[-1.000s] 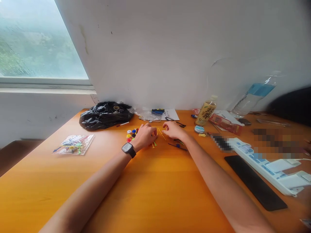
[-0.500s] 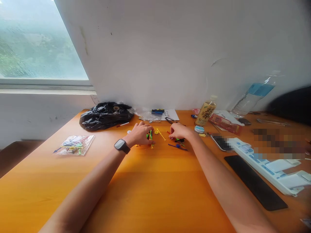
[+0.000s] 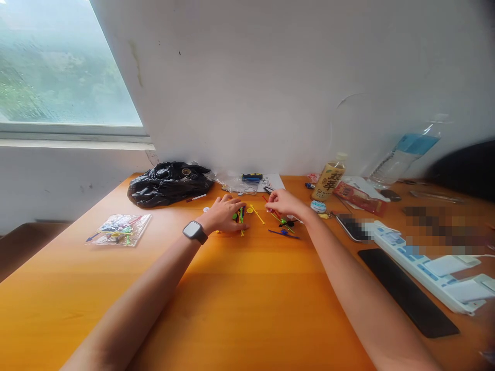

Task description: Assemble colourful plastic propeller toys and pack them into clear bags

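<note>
Hands first: how do they stand?
"Left hand (image 3: 225,213) is spread loosely over small plastic pieces (image 3: 242,215); right hand (image 3: 284,202) pinches at a red stick (image 3: 275,212), though I can't tell if it grips."
Any advice?
"Keep the left light; pinch single pieces cleanly."
Count?
"Between the hands on the worktop (image 3: 232,288): one yellow stick (image 3: 257,214), one yellow disc (image 3: 249,211). Beneath the left, uncountable."

From where I stand, pale daylight comes through a window (image 3: 65,67) on the left, blurred greenery (image 3: 23,98) beyond its glass. A brownish stain (image 3: 135,62) marks the whitish wall (image 3: 240,93) behind a glossy orange-brown wooden table (image 3: 232,309).
</note>
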Demonstrator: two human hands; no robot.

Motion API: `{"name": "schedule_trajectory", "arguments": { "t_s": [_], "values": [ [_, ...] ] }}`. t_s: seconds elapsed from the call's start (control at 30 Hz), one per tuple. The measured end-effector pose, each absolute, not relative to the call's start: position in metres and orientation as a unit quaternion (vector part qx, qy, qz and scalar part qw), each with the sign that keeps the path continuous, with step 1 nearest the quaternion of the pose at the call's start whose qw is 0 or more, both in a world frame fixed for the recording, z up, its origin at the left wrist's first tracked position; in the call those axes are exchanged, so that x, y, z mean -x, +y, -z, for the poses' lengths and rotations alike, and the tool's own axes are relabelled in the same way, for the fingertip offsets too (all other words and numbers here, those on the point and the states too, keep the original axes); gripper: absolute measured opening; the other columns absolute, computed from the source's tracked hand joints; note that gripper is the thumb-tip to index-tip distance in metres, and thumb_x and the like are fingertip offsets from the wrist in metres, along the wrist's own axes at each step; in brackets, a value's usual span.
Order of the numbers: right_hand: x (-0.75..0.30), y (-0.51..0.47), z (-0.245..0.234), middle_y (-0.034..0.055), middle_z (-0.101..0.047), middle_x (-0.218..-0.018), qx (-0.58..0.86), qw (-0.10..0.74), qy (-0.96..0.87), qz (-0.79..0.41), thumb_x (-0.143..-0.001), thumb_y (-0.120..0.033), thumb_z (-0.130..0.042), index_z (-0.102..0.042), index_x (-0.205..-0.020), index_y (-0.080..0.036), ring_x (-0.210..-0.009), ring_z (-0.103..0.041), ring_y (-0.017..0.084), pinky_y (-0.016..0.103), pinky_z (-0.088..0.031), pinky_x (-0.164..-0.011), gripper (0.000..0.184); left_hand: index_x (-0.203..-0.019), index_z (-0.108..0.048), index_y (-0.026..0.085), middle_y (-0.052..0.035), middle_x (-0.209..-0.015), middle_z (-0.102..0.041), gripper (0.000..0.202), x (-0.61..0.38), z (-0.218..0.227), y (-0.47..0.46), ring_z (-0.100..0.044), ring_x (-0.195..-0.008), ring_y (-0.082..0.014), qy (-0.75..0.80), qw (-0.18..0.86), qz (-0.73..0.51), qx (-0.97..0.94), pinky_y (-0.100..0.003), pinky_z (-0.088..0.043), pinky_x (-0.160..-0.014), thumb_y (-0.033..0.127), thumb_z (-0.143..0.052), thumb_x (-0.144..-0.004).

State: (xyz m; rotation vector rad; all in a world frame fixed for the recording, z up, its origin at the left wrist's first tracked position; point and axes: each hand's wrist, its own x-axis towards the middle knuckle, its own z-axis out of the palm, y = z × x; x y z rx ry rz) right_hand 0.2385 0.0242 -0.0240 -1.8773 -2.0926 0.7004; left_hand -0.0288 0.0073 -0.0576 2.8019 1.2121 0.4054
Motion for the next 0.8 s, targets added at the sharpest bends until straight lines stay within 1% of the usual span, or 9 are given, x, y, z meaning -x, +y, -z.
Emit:
{"name": "schedule_trajectory", "arguments": {
  "t_s": [0.13,0.27,0.33,0.4,0.47,0.57,0.67,0.73,0.8],
  "values": [
    [-0.238,0.024,0.023,0.0045,-0.078,-0.081,0.625,0.209,-0.695,-0.288,-0.085,-0.032,-0.078,-0.063,-0.093,-0.018,-0.051,-0.058,0.011,0.022,-0.042,-0.049,0.022,-0.137,-0.065,0.028,-0.0100,-0.137,-0.068,0.069,0.028,0.058,0.006,-0.054,-0.123,-0.0394,0.390,0.038,-0.128,-0.911,-0.052,-0.044,-0.100,0.072,-0.068,-0.084],
    [-0.233,0.017,0.016,0.0052,-0.074,-0.076,0.585,0.249,-0.681,-0.363,-0.085,-0.040,-0.083,-0.062,-0.088,-0.017,-0.055,-0.063,0.013,0.023,-0.050,-0.052,0.031,-0.136,-0.066,0.028,-0.0111,-0.134,-0.069,0.069,0.031,0.053,0.009,-0.054,-0.126,-0.0405,0.384,0.046,-0.148,-0.910,-0.054,-0.046,-0.102,0.071,-0.073,-0.082],
    [-0.228,0.012,0.011,0.0062,-0.074,-0.078,0.542,0.275,-0.668,-0.429,-0.085,-0.040,-0.084,-0.065,-0.087,-0.016,-0.062,-0.069,0.015,0.026,-0.058,-0.060,0.031,-0.142,-0.061,0.026,-0.0126,-0.138,-0.067,0.069,0.030,0.047,0.010,-0.054,-0.129,-0.0394,0.369,0.055,-0.190,-0.908,-0.053,-0.047,-0.105,0.066,-0.072,-0.086],
    [-0.221,0.008,0.006,0.0078,-0.077,-0.086,0.493,0.308,-0.642,-0.500,-0.087,-0.034,-0.083,-0.069,-0.092,-0.015,-0.075,-0.074,0.017,0.028,-0.063,-0.073,0.024,-0.144,-0.059,0.024,-0.0130,-0.137,-0.067,0.059,0.028,0.038,0.009,-0.057,-0.129,-0.0358,0.352,0.072,-0.260,-0.896,-0.051,-0.047,-0.107,0.056,-0.066,-0.095],
    [-0.215,0.006,0.003,0.0085,-0.079,-0.096,0.459,0.339,-0.611,-0.549,-0.089,-0.028,-0.080,-0.074,-0.098,-0.015,-0.089,-0.077,0.018,0.030,-0.063,-0.088,0.016,-0.140,-0.061,0.025,-0.0109,-0.133,-0.070,0.043,0.023,0.029,0.007,-0.062,-0.125,-0.0303,0.336,0.103,-0.334,-0.875,-0.046,-0.049,-0.107,0.045,-0.058,-0.103],
    [-0.205,0.004,0.001,0.0071,-0.080,-0.103,0.429,0.393,-0.590,-0.560,-0.088,-0.024,-0.079,-0.078,-0.096,-0.016,-0.099,-0.076,0.018,0.030,-0.060,-0.100,0.011,-0.132,-0.065,0.025,-0.0076,-0.125,-0.073,0.031,0.015,0.016,0.000,-0.069,-0.113,-0.0223,0.308,0.162,-0.400,-0.848,-0.038,-0.054,-0.100,0.038,-0.057,-0.104],
    [-0.197,0.001,0.000,0.0062,-0.080,-0.098,0.414,0.427,-0.596,-0.539,-0.083,-0.028,-0.084,-0.079,-0.096,-0.017,-0.092,-0.075,0.017,0.029,-0.062,-0.091,0.018,-0.121,-0.070,0.022,-0.0062,-0.112,-0.076,0.029,0.009,0.011,-0.005,-0.071,-0.097,-0.0177,0.303,0.178,-0.427,-0.833,-0.031,-0.058,-0.088,0.040,-0.068,-0.099],
    [-0.194,-0.001,-0.001,0.0066,-0.079,-0.091,0.427,0.420,-0.609,-0.519,-0.079,-0.037,-0.088,-0.080,-0.098,-0.016,-0.078,-0.072,0.016,0.027,-0.061,-0.074,0.029,-0.114,-0.072,0.021,-0.0057,-0.105,-0.076,0.028,0.007,0.012,-0.006,-0.070,-0.091,-0.0169,0.311,0.161,-0.440,-0.827,-0.030,-0.058,-0.084,0.041,-0.074,-0.094],
    [-0.191,-0.004,-0.003,0.0060,-0.076,-0.081,0.444,0.409,-0.625,-0.494,-0.074,-0.045,-0.091,-0.080,-0.097,-0.015,-0.064,-0.065,0.014,0.025,-0.053,-0.058,0.039,-0.110,-0.073,0.021,-0.0052,-0.100,-0.075,0.027,0.006,0.013,-0.006,-0.068,-0.088,-0.0166,0.316,0.140,-0.445,-0.826,-0.030,-0.058,-0.082,0.041,-0.077,-0.092]
  ]
}}
